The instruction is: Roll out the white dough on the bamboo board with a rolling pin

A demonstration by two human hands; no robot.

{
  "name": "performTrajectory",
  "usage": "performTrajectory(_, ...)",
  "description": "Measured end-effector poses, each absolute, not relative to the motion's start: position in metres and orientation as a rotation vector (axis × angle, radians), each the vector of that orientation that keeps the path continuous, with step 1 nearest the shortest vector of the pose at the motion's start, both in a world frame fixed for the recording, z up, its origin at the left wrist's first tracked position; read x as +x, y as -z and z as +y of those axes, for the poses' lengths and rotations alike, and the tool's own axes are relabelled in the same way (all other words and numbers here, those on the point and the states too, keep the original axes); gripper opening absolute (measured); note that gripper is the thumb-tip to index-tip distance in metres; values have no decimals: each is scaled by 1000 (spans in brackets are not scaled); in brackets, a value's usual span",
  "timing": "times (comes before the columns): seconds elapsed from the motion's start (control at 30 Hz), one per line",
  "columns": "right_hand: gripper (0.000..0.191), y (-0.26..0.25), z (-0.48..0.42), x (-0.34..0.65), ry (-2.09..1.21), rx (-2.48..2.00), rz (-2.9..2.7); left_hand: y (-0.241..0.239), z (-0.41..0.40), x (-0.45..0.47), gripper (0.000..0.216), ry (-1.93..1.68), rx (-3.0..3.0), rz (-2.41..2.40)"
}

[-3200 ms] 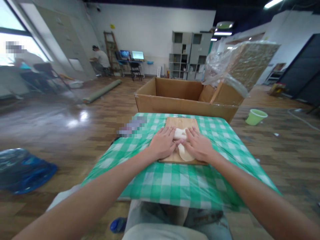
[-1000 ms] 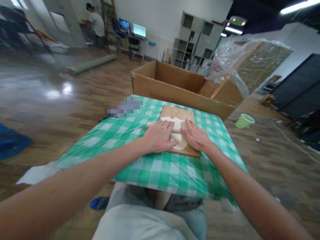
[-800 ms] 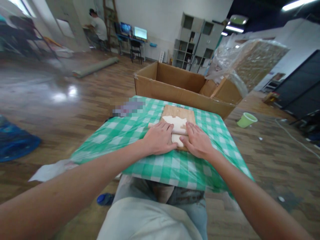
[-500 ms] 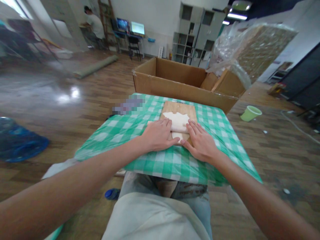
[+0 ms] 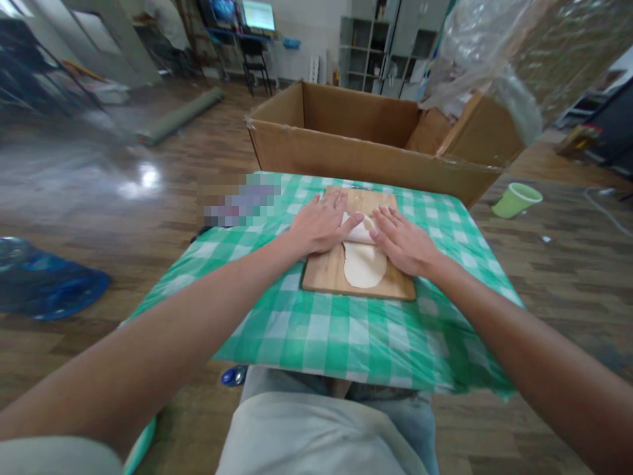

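A flat sheet of pale dough point(image 5: 364, 265) with a rounded near edge lies on a wooden board point(image 5: 324, 274). Across its far part runs a whitish rolling pin point(image 5: 357, 232), mostly covered by the hands. My left hand point(image 5: 324, 223) lies flat over the pin's left part, fingers stretched forward and thumb pointing inward. Over the right part rests my right hand point(image 5: 403, 241), also flat with fingers extended. Neither hand is wrapped round the pin. The dough beyond it is largely hidden by my fingers.
A green-and-white checked cloth point(image 5: 316, 336) covers the table. Behind stands a large cardboard box point(image 5: 356, 148) with plastic wrap point(image 5: 465, 59). A green bucket point(image 5: 517, 200) is on the floor at right, a blue plastic bag point(image 5: 54, 284) at left. A person point(image 5: 165, 26) sits far back.
Both hands have moved forward over the board with the rolling pin, uncovering more dough on the near side. The camera view has tilted downward.
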State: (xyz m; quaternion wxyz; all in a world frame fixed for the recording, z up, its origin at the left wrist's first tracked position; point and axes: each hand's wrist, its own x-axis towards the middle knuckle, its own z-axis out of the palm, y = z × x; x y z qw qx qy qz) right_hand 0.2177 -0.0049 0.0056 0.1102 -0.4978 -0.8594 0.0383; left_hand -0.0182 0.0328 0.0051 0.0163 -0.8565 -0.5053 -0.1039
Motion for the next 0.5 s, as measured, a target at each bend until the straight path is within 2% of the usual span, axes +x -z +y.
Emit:
performTrajectory(0.1, 83, -4, 20, 220, -104, -1421, -2556, -7, 57, -14, 87, 337, -2664, -1584)
performTrajectory(0.23, 77, -2, 50, 225, -56, -1397, -2600, -7, 90, -8, 77, 336, -2689, -1559)
performTrajectory(0.5, 75, 0, 84, 229, -48, -1706, -2478, -8, 111, 1, 76, 356, -2647, -1542)
